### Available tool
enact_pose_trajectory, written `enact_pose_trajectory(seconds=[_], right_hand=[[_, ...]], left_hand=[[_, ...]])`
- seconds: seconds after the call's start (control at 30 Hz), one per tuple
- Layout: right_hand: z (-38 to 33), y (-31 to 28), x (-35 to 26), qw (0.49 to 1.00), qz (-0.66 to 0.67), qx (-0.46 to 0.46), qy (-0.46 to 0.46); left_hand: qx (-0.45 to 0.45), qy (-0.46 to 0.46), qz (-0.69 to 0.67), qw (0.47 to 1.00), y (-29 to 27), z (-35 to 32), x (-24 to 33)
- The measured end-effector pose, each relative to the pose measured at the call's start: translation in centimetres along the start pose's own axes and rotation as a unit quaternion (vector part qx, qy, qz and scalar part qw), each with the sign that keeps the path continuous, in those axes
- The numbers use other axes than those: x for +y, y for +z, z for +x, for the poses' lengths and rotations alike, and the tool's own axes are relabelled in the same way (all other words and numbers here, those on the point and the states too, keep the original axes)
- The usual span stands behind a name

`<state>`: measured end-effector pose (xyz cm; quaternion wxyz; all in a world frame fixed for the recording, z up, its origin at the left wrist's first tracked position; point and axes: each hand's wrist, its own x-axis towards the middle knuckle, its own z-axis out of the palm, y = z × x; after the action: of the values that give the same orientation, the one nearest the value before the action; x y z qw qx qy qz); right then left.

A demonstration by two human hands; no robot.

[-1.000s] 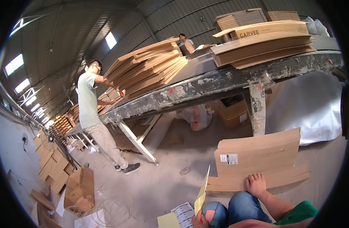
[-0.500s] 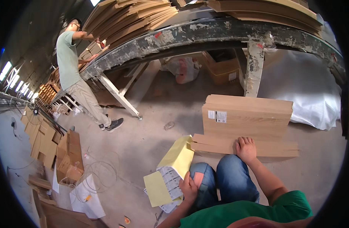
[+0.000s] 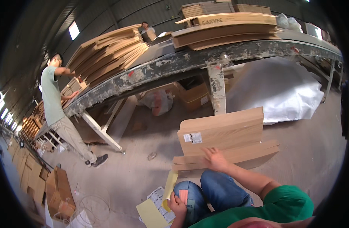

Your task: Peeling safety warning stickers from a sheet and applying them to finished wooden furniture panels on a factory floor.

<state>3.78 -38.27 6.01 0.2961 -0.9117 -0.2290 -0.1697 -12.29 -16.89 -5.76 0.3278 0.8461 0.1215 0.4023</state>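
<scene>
My left hand (image 3: 177,205) is closed on a yellow sheet (image 3: 170,185), which stands curled beside my left knee. Printed white label sheets (image 3: 156,196) and another piece of yellow paper (image 3: 151,213) lie on the floor beside that hand. Over the nearer flat brown carton (image 3: 254,157), in front of my knees, my right hand (image 3: 215,159) has its fingers spread and holds nothing; whether it touches the cardboard I cannot tell. Just beyond, a wood-grain brown stack of board or cartons (image 3: 227,131) stands on edge, with white labels on its left part.
A long worn workbench (image 3: 155,70) crosses ahead, bearing stacked cardboard (image 3: 106,53) and flat cartons (image 3: 227,32). A co-worker (image 3: 54,95) stands at its left. Silvery sheeting (image 3: 277,91) lies under the bench. An open brown box (image 3: 59,192) sits at lower left.
My right hand has lifted from resting on the near carton and moved left, fingers spreading. The yellow sheet in my left hand is now curled narrower. The view has tilted up and turned right.
</scene>
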Motion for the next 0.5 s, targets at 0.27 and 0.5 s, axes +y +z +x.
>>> enact_pose_trajectory(seconds=[0.27,0.5], right_hand=[[10.9,-22.2,-11.7,0.555,0.697,0.444,-0.091],[11.8,-18.2,-21.8,0.725,0.631,-0.040,-0.273]], left_hand=[[-0.041,-0.022,0.024,0.999,-0.8,0.0,1.0],[0.014,-0.142,-0.108,0.984,-2.7,1.3,-0.3]])
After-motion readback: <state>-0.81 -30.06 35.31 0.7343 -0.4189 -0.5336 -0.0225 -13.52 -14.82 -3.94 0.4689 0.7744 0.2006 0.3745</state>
